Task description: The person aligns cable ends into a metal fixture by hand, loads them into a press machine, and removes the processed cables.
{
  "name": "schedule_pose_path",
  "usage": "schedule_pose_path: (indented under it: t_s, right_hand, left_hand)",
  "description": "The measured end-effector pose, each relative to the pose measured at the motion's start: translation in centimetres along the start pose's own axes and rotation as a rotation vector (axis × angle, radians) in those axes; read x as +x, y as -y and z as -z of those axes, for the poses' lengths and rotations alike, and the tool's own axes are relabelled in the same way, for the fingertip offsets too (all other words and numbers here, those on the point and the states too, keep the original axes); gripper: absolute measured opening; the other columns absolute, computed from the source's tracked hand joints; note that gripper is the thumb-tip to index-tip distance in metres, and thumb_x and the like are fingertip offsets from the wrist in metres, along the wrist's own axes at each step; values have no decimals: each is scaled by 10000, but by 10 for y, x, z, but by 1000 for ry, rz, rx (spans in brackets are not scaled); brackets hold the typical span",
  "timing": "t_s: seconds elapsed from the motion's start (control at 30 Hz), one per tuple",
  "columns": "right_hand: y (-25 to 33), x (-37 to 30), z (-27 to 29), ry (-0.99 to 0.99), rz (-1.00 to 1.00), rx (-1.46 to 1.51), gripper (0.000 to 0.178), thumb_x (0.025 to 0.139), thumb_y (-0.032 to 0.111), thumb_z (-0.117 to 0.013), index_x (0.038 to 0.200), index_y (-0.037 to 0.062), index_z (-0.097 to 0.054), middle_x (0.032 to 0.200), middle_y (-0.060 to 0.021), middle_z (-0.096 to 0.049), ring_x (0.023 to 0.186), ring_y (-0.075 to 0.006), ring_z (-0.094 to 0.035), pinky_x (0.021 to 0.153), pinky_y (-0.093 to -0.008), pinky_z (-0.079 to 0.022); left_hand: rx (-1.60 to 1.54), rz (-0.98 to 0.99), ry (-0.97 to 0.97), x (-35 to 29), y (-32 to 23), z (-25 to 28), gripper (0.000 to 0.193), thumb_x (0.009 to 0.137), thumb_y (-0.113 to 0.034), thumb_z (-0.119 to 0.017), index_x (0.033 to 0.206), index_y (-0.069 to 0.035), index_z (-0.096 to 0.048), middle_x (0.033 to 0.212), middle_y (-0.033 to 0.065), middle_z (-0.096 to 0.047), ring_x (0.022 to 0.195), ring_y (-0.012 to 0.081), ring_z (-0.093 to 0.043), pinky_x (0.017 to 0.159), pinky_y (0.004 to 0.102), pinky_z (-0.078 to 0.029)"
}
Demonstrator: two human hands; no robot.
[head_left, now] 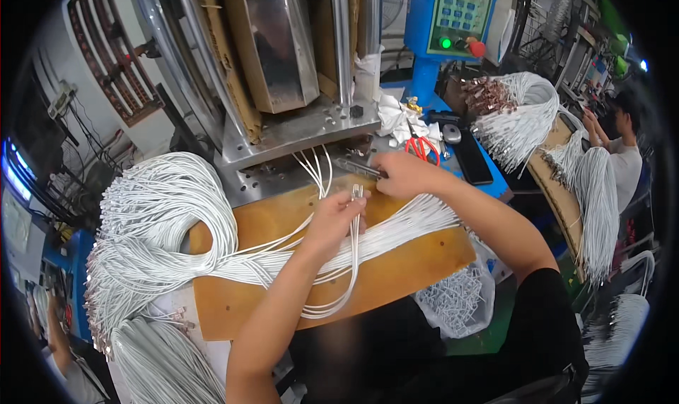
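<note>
My left hand (332,223) is closed around a few white cables (353,248). Small shiny connector ends (358,191) stick up above its thumb, and the cables loop down toward the board's near edge. To its right, my right hand (407,175) has its fingers curled on the end of a narrow dark metal bar (359,167), at the front of the press. Part of that grip is hidden. Below both hands, a thick bundle of white cables (396,234) lies across an orange-brown board (396,266). Several more cables (315,170) run under the press block.
A metal press (304,135) stands ahead, with a blue control box (460,22) at right. Large cable coils (163,206) lie left. Red-handled scissors (422,149) and a black phone (472,156) rest right. A bag of small white pieces (456,298) hangs below. A co-worker (622,149) sits far right.
</note>
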State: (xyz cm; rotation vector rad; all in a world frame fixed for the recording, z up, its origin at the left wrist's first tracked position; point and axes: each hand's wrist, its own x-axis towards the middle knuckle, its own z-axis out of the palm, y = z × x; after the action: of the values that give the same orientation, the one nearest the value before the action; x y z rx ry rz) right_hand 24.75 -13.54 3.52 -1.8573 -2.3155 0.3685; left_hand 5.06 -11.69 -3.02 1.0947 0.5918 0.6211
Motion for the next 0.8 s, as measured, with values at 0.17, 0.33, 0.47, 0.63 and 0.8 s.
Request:
schedule_pose_path:
  t_s: [0.17,0.33,0.47,0.63,0.8]
  right_hand:
    - [-20,1,-40,-88,24,444,181,888,149,-529,957,30,-646,742,-43,-589,670,-102,-548,556,-251,-401]
    - [-22,-23,-52,-141,-249,1388,225,947,185,-514,979,25,-668,721,7,-532,643,-55,-458,527,-212,-326]
    - [-26,-16,-62,-135,70,596,279,990,203,-486,1085,6,-659,755,-9,-577,687,-71,-521,574,-216,-394]
    - [-13,-20,-55,-226,192,526,315,1007,202,-485,1163,-30,-632,839,-19,-640,784,-87,-574,689,-241,-465]
    - [-19,-24,-60,-119,-67,1026,309,1003,184,-503,1172,-40,-633,875,-23,-661,819,-77,-574,728,-252,-479]
  left_hand:
    - [156,-17,-30,6,-1,0,125,884,-99,-664,811,-6,-625,704,50,-630,583,101,-581,525,238,-448]
    - [428,-1,-140,8,-1,-16,123,835,-85,-696,788,10,-636,684,57,-640,570,93,-582,508,244,-449]
    - [481,11,-180,6,-2,-19,98,810,-73,-693,782,10,-648,657,52,-637,557,91,-579,494,245,-445]
    - [298,46,-145,4,-2,-21,100,827,-58,-676,752,0,-642,660,49,-639,555,83,-572,497,234,-424]
    - [264,13,-164,-2,-8,-18,129,857,-62,-653,742,-5,-640,659,50,-634,543,79,-554,494,232,-399]
